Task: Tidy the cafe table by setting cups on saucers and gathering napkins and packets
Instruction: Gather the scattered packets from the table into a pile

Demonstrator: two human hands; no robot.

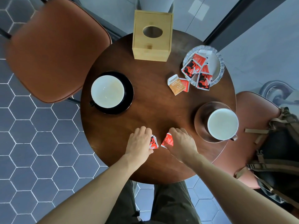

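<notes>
At the counter's (113,143) near edge, our left hand (140,141) has its grip clamped on a small stack of packets (153,142); our right hand (181,143) pinches one red packet (167,140). Light, thin and slippery, they seem best nipped by an edge.

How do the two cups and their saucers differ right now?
The left cup sits centred on a black saucer; the right cup sits off-centre, toward the table edge, on a brown saucer. The left cup's handle points toward the near left; the right cup's toward the near right. Both cups are white inside, upright and on saucers.
</notes>
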